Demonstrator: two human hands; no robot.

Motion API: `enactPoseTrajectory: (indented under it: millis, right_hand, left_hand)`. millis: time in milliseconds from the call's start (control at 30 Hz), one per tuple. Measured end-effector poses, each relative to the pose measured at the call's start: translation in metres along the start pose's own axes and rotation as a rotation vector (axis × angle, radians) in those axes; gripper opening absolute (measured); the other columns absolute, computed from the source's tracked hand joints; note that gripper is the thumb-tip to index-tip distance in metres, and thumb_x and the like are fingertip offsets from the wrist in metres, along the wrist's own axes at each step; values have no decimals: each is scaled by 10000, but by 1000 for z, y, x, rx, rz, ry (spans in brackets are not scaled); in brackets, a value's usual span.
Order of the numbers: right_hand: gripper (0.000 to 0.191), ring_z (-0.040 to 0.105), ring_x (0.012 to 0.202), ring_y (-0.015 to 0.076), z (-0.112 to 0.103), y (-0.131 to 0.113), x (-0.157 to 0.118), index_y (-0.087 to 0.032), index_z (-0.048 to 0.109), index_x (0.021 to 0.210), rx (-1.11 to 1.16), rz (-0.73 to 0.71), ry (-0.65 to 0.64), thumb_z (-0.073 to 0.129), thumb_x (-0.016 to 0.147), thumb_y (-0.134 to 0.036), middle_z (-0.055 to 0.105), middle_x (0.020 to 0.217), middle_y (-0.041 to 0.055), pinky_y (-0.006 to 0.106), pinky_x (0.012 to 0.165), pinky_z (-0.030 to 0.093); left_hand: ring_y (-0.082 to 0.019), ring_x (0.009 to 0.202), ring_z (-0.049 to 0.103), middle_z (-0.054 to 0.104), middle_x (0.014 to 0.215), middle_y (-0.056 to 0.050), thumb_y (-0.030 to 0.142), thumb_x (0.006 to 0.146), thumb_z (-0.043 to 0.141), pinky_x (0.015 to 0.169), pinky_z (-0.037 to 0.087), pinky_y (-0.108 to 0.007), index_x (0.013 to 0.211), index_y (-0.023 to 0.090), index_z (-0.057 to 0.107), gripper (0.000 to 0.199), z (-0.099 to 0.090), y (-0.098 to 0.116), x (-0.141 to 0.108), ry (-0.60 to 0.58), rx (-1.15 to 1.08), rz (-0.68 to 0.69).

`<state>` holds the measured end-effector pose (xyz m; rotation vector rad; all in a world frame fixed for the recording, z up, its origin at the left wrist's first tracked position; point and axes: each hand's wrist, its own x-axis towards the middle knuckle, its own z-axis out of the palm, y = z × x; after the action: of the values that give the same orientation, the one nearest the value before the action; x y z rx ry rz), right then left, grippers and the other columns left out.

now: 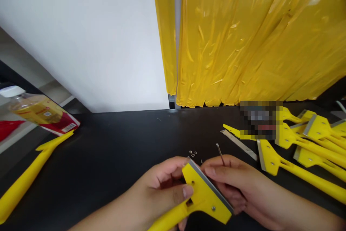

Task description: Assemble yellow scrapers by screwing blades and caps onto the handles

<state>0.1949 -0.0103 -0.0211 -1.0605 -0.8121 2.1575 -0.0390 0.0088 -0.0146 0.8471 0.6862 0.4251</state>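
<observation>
My left hand [164,184] is closed around a yellow scraper [205,195], its thumb pressed on the head near the handle. A grey blade runs along the scraper's upper right edge; one screw shows in the head, and the other hole looks bare. My right hand [232,180] is closed beside that edge. Between its fingers a thin metal rod [220,153], which looks like a screwdriver shaft, points upward. What its fingertips do behind the blade is hidden. Small nuts and screws [193,153] lie on the black table just beyond my hands.
Several yellow scrapers [270,159] with blades lie piled at the right. A loose blade [240,144] and a yellow strip [232,129] lie near them, beside a blurred patch. Another yellow handle [29,173] and a bottle [45,112] are at the left. Yellow plastic sheeting [243,43] hangs behind.
</observation>
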Motion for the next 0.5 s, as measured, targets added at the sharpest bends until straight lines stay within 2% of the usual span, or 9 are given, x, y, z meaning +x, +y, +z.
enactPoseTrajectory:
  millis: [133,367,500]
  right_hand:
    - [325,130,428,49,0,-2,-4,-203,630,842,76,41,-36,801,858,-479,310,471,-134,201,416,124]
    - [321,168,450,40,4,-6,-1,-180,689,890,-60,-10,11,784,880,-486,337,535,-113,211,438,114]
    - [310,150,467,36,2,-6,0,-177,705,959,-47,1,43,786,874,-463,311,561,-117,213,456,108]
  left_hand:
    - [-79,541,681,737,962,-47,385,924,775,431,499,-107,1193,233,681,322,1,0,0,13,-6,53]
    - [-83,526,665,749,1003,-71,382,964,714,386,497,-117,1165,204,654,275,1,-1,2,37,41,60]
    - [-112,528,669,742,840,-41,394,965,706,369,491,-130,1041,193,627,229,3,-4,2,119,58,73]
